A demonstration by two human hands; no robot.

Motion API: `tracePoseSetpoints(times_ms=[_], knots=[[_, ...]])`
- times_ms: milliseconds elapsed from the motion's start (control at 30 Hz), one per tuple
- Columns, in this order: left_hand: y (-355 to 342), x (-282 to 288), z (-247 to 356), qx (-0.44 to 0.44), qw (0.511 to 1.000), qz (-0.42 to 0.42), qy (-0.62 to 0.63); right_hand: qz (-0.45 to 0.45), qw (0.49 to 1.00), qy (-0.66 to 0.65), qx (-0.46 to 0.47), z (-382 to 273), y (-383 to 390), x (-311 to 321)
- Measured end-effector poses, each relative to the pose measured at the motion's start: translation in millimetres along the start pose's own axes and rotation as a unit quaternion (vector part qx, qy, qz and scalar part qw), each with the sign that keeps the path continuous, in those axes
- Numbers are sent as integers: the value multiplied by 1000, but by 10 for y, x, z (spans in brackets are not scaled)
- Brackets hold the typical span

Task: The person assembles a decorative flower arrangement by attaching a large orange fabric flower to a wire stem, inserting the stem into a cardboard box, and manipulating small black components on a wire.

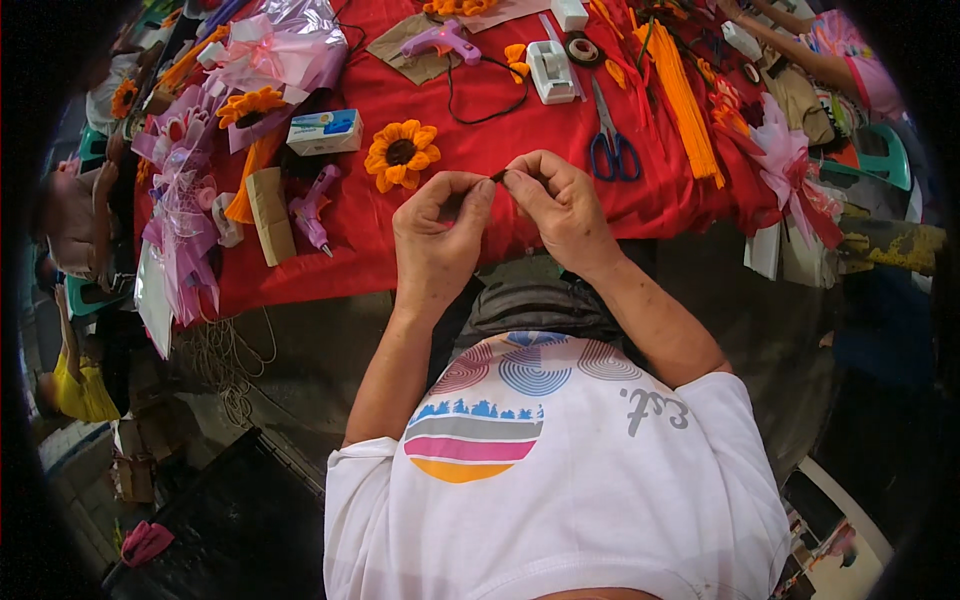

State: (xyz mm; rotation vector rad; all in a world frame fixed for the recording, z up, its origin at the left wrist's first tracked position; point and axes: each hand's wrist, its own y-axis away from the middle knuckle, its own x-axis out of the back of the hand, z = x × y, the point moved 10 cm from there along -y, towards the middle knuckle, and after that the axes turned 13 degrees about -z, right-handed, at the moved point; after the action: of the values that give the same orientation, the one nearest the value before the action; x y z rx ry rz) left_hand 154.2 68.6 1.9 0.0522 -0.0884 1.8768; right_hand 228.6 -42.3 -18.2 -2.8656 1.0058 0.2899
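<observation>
Over the near edge of the red-covered table (pixel 350 265), both my hands are raised with their fingertips close together. My left hand (pixel 440 230) pinches one end of a small dark strip (pixel 499 175), thumb against forefinger. The other end is between the thumb and forefinger of my right hand (pixel 565 215). Fingers hide most of the strip, and its material is too small to tell. Just beyond my left hand lies an orange fuzzy flower (pixel 400 151) with a dark brown centre. Scissors (pixel 612 150) with dark blue handles lie beyond my right hand.
A purple glue gun (pixel 315 210), a brown paper piece (pixel 269 215) and a small box (pixel 325 132) lie left. Farther back are another glue gun (pixel 442 40) and a white tape dispenser (pixel 552 72). Orange fuzzy stems (pixel 678 105) lie right; wrapped bouquets (pixel 180 190) line the left edge.
</observation>
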Motion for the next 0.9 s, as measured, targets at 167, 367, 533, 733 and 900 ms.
tracePoseSetpoints(times_ms=[167, 367, 533, 733, 900], knots=[[12, -40, -25, -2, 998, 9, 55, 37, 997, -61, -10, 114, 42, 15], [18, -49, -83, -4, 996, 26, 86, 50, 989, -135, 23, 105, 56, -61], [12, -22, -91, -15, 995, 39, 94, 41, 986, -159, 39, 126, 55, -87], [-77, 27, -78, 45, 996, -70, -31, -83, 991, 106, 11, -154, -41, -6], [-71, -254, -41, 60, 936, -293, -183, -302, 908, 285, -54, -177, -67, -222]])
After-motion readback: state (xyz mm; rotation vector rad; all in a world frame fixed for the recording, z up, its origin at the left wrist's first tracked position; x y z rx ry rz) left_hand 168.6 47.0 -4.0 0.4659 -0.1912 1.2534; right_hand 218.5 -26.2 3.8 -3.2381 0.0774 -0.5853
